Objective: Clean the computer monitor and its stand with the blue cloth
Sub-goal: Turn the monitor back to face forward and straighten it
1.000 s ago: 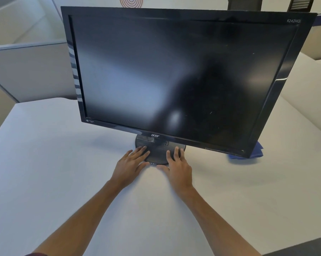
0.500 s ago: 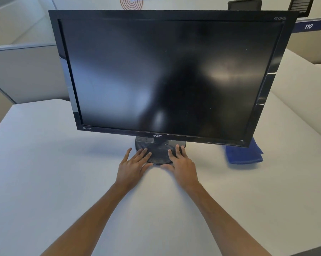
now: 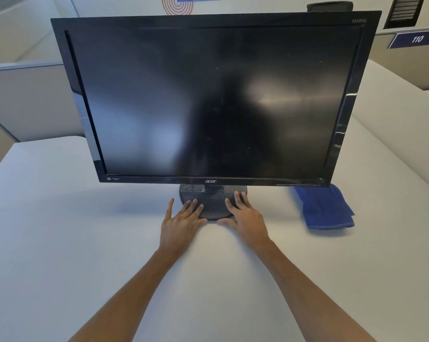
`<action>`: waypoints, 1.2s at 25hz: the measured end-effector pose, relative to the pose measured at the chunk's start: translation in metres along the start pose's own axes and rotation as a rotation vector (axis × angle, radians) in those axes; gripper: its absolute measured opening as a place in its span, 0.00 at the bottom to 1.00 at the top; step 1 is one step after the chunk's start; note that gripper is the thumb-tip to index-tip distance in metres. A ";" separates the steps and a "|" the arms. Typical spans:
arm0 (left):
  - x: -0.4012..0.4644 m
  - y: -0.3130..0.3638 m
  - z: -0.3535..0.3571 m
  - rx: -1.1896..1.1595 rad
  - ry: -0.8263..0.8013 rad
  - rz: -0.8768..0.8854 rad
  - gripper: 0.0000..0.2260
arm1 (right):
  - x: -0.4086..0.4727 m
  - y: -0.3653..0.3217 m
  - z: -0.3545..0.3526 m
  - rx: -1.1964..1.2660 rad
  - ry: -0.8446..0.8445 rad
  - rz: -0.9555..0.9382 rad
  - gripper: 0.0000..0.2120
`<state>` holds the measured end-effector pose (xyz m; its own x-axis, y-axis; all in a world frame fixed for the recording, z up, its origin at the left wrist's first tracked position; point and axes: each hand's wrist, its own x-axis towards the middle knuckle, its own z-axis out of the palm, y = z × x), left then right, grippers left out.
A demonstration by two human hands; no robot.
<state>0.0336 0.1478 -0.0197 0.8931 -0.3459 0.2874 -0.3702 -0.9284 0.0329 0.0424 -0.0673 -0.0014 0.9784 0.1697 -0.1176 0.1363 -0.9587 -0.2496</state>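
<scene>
- Spreading pale and smooth, the desk point(image 3: 60, 243) carries everything.
- Glossy black monitor point(image 3: 215, 99) stands mid-desk, screen dark with smudged reflections.
- Folded blue cloth point(image 3: 327, 211), terry-textured, lies toward the desk's right edge, its far end hidden behind the monitor's corner.
- Round ribbed stand point(image 3: 212, 206) is partly covered by the fingers.
- Left hand point(image 3: 181, 225) and right hand point(image 3: 245, 218) rest flat, fingers spread, gripping nothing.

The monitor point(image 3: 215, 99) hides the blue cloth's point(image 3: 324, 208) far edge

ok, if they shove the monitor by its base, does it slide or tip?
Probably slides: the round stand sits flat on the smooth desk. Tipping seems possible, since the monitor is far wider than that base. Both hands, left hand and right hand, press low, which likely helps.
</scene>
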 end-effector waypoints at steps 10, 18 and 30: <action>0.022 0.009 0.008 0.080 0.069 -0.006 0.16 | 0.029 0.019 -0.012 0.019 -0.036 -0.069 0.46; 0.034 0.016 0.010 0.087 0.079 -0.038 0.18 | 0.053 0.036 -0.014 -0.094 -0.040 -0.174 0.55; 0.046 0.021 0.001 0.095 0.014 -0.084 0.20 | 0.066 0.042 -0.019 -0.078 -0.031 -0.201 0.54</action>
<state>0.0670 0.1120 -0.0071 0.9161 -0.2655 0.3006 -0.2681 -0.9628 -0.0334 0.1154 -0.1003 -0.0014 0.9254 0.3648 -0.1025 0.3408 -0.9195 -0.1959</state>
